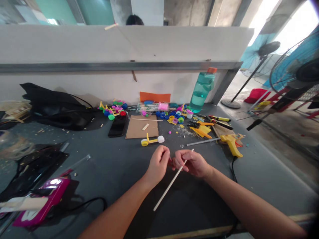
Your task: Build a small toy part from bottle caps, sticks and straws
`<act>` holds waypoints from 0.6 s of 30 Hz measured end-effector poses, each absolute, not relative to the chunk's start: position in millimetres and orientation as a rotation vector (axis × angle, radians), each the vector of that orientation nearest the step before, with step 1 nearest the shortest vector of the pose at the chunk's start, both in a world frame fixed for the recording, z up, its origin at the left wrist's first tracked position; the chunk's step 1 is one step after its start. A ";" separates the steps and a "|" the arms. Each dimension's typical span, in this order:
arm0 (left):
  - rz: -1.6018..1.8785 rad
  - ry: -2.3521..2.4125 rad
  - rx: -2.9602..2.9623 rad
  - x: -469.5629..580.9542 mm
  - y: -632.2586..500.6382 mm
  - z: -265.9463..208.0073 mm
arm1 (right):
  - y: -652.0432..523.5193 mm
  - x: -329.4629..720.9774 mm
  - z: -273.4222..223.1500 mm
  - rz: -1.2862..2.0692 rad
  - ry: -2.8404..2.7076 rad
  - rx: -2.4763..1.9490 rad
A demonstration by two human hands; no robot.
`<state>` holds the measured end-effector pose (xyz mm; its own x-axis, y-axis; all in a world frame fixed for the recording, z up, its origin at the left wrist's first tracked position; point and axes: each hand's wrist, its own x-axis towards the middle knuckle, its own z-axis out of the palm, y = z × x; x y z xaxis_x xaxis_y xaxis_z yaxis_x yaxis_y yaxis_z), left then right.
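Between the thumb and fingers of my right hand [190, 162] is a thin pale stick [168, 190], slanting down to the left over the dark table. Close beside it, my left hand [160, 162] has its fingers pinched together; whatever is in them is too small or hidden. Just beyond my hands sits a small yellow piece with a bottle-cap wheel at each end [152, 141]. Behind that is a cardboard sheet [134, 129] bearing a short wooden piece [145, 126] and another thin stick [147, 119].
A yellow glue gun [231, 144] lies right, near pliers and cutters [201, 127]. Coloured bottle caps [174, 116] and a teal water bottle [202, 93] stand behind. Leftward are a phone [117, 126], a black bag [57, 109] and a magenta device [47, 202]. Fans [296, 73] stand beyond the table.
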<state>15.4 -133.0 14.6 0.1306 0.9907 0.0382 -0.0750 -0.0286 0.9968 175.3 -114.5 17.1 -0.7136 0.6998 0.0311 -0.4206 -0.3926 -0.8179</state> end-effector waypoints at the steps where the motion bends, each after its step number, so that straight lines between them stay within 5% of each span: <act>1: 1.213 1.070 1.220 13.8 -131.5 13.4 | -114.4 175.4 17.0 2.127 -1.124 -0.429; 7: 1.348 1.182 1.234 1.5 -122.6 12.3 | -114.0 174.2 16.0 2.129 -1.161 -0.458; 18: 1.040 1.113 1.563 7.3 -131.1 27.8 | -117.6 172.4 8.8 2.117 -1.337 -0.640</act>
<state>7.3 -131.1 27.8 0.2334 0.9649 0.1202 0.1847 -0.1654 0.9688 172.4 -117.6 8.8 -0.7355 0.6699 -0.1014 -0.1965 -0.3542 -0.9143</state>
